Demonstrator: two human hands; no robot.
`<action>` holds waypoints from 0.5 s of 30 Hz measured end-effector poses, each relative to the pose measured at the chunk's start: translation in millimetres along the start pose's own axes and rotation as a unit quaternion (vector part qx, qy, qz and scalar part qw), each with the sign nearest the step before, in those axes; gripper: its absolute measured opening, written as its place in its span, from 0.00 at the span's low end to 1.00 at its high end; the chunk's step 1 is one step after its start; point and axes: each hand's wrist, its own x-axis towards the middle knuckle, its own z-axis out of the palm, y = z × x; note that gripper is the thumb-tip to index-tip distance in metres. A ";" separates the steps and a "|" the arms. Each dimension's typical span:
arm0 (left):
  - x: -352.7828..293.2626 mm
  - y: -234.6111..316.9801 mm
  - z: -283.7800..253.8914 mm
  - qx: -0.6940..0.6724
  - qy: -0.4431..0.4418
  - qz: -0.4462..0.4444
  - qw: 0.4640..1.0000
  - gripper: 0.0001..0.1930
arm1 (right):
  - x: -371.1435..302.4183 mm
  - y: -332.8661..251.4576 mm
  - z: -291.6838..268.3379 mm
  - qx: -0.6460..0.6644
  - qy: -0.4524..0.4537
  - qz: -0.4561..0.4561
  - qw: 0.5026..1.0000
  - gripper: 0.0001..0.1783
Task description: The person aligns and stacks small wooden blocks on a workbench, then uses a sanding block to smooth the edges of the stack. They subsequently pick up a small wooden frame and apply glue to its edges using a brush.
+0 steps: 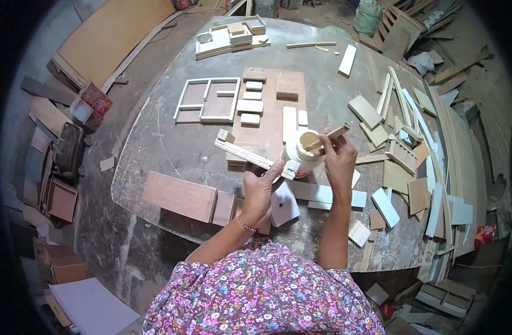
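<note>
My left hand (258, 190) is closed around one end of a pale wooden strip (243, 154) that has a small block at each end. It slants up to the left over a brown board (270, 125). A wide-mouthed white plastic jar (293, 151) stands just right of the strip, with cream-coloured paste, possibly glue, around its mouth. In my right hand (339, 159) is a thin flat wooden stick (338, 132), gripped at the jar's rim. Its lower end reaches to the jar's mouth; how deep it goes is hard to see.
Small white blocks (250, 105) sit on the brown board beside a divided wooden frame (206, 100). Farther back stands a small wooden assembly (231, 38). Offcuts (398, 173) crowd the table's right side. Reddish boards (179, 196) lie along the near edge.
</note>
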 end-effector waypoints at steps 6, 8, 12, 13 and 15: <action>2.1 0.7 -2.3 0.024 -0.014 -0.014 1.000 0.11 | -9.0 -10.0 -15.4 0.123 0.052 -0.015 0.991 0.08; 5.5 -3.6 -6.1 0.023 0.000 -0.017 1.000 0.11 | -10.9 -12.2 -24.8 0.131 0.068 -0.037 0.988 0.09; 7.7 -4.9 -6.3 0.018 0.006 -0.014 1.000 0.11 | -11.1 -3.6 -41.1 0.181 0.125 -0.070 0.973 0.17; 7.1 -3.9 -5.1 0.018 0.010 -0.012 1.000 0.11 | -10.1 1.1 -46.0 0.195 0.128 -0.071 0.970 0.17; 5.4 -1.2 -4.6 0.018 -0.007 -0.014 1.000 0.10 | -11.6 7.3 -48.9 0.231 0.159 -0.063 0.958 0.19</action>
